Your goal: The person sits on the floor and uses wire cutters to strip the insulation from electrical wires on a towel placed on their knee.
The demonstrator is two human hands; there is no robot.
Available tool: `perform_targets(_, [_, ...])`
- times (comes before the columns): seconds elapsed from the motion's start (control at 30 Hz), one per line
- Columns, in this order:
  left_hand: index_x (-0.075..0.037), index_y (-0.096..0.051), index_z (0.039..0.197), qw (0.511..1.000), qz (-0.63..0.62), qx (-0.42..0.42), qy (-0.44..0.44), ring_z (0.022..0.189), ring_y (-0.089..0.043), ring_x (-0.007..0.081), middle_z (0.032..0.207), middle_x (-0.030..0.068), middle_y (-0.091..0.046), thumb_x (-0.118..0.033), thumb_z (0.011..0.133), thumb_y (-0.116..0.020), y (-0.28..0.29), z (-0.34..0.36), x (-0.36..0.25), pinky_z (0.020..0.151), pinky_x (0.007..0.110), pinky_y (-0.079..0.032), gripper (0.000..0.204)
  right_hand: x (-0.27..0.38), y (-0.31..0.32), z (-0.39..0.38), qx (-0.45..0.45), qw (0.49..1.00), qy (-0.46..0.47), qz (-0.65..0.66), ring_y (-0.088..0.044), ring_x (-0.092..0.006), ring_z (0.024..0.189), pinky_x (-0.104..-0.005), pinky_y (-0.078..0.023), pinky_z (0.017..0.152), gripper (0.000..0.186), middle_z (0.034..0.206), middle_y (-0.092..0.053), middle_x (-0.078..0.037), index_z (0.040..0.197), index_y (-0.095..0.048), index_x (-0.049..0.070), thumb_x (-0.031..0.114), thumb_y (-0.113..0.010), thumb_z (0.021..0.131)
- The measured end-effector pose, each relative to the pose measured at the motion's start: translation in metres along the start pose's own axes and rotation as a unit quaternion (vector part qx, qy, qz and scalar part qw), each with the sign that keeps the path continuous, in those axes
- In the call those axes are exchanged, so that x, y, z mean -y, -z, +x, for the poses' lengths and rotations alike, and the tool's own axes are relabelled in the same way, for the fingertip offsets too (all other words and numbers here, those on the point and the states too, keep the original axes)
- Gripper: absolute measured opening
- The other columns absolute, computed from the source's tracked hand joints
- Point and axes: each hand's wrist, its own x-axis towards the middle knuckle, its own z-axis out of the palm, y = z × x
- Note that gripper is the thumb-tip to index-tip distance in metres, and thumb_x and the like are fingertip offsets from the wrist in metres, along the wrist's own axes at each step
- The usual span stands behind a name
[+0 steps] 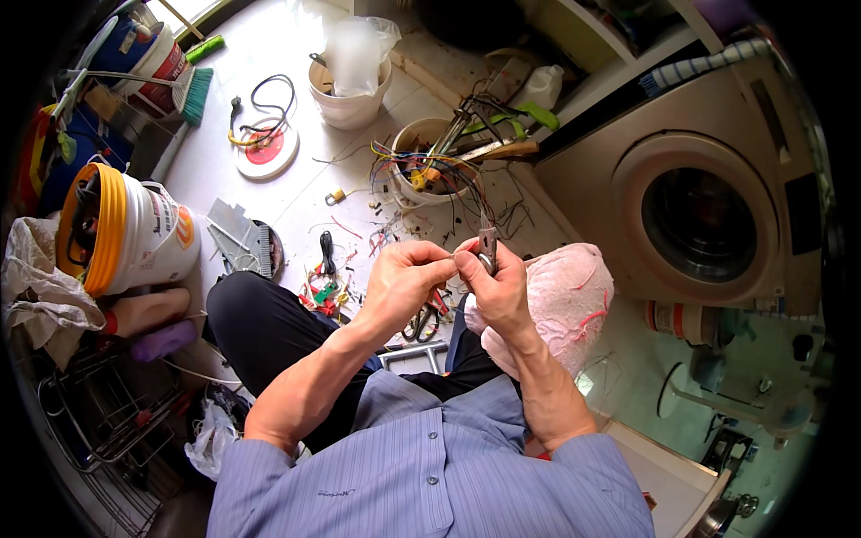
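Note:
My left hand (408,280) is closed in a pinch, its fingertips meeting those of my right hand (499,285) above my lap. What the left fingertips hold is too small to make out. A short grey metal piece (487,244) with a round boss rises from my right hand, which is closed on it; I cannot tell its exact kind. Thin coloured wires (421,163) fan out just beyond its top. Below my hands lie black-handled scissors (420,325). A pink cloth (569,300) covers my right knee, with red wire scraps (592,318) on it.
Ahead stands a white bucket (408,139) of tools and wires; another bucket (350,109) holds a plastic bag. Wire scraps, a yellow padlock (335,196) and a coiled black cord (327,254) lie on the floor. A washing machine (583,170) stands right, a yellow-rimmed bucket (161,235) left.

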Motion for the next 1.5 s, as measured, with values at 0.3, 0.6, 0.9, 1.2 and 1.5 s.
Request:
perform_targets(0.3, [-0.006, -0.071, 0.102, 0.973, -0.226, 0.030, -0.047, 0.095, -0.063, 0.0107, 0.103, 0.0033, -0.068, -0.015, 0.097, -0.068, 0.002, 0.019, 0.024, 0.075, 0.026, -0.049, 0.011, -0.002, -0.003, 0.004, -0.071, 0.990, -0.081, 0.088, -0.044, -0.0028, 0.057, -0.0234, -0.035, 0.050, 0.011, 0.066, -0.052, 0.004, 0.090, -0.061, 0.003, 0.012, -0.062, 0.095])
perform_targets(0.6, [-0.006, -0.067, 0.100, 0.955, -0.249, 0.143, -0.079, 0.086, -0.056, 0.0127, 0.099, 0.0055, -0.066, -0.021, 0.101, -0.064, -0.004, 0.022, 0.015, 0.079, 0.029, -0.043, 0.015, -0.002, 0.004, 0.012, -0.124, 0.951, -0.076, 0.274, -0.046, -0.0044, 0.052, -0.0220, -0.034, 0.044, 0.010, 0.069, -0.059, 0.001, 0.089, -0.058, 0.006, 0.014, -0.062, 0.096])
perform_targets(0.9, [-0.002, -0.065, 0.096, 0.960, -0.256, 0.086, -0.073, 0.064, -0.047, 0.0075, 0.080, 0.0015, -0.061, -0.016, 0.102, -0.061, 0.001, 0.009, 0.019, 0.060, 0.022, -0.037, 0.015, -0.015, 0.044, 0.037, -0.229, 0.912, -0.056, 0.334, -0.049, -0.0098, 0.051, -0.0246, -0.036, 0.043, 0.015, 0.076, -0.060, -0.006, 0.086, -0.059, 0.005, 0.014, -0.065, 0.096])
perform_targets(1.2, [-0.006, -0.056, 0.094, 0.941, -0.319, 0.099, -0.058, 0.061, -0.036, 0.0103, 0.068, -0.0018, -0.044, -0.021, 0.106, -0.053, 0.015, 0.006, 0.008, 0.059, 0.026, -0.031, 0.019, -0.002, 0.025, 0.008, 0.058, 0.997, -0.036, 0.023, -0.053, -0.0018, 0.065, -0.0203, -0.039, 0.056, 0.014, 0.076, -0.064, 0.002, 0.102, -0.072, 0.002, 0.011, -0.072, 0.091])
perform_targets(1.5, [-0.003, -0.062, 0.099, 0.943, -0.318, 0.075, -0.066, 0.067, -0.053, 0.0126, 0.074, 0.0022, -0.060, -0.019, 0.104, -0.057, 0.006, 0.008, 0.009, 0.067, 0.028, -0.042, 0.017, 0.010, 0.005, 0.004, 0.048, 0.996, 0.060, -0.036, -0.061, -0.0081, 0.074, -0.0269, -0.051, 0.066, 0.012, 0.083, -0.069, -0.004, 0.096, -0.068, -0.001, 0.006, -0.074, 0.088])
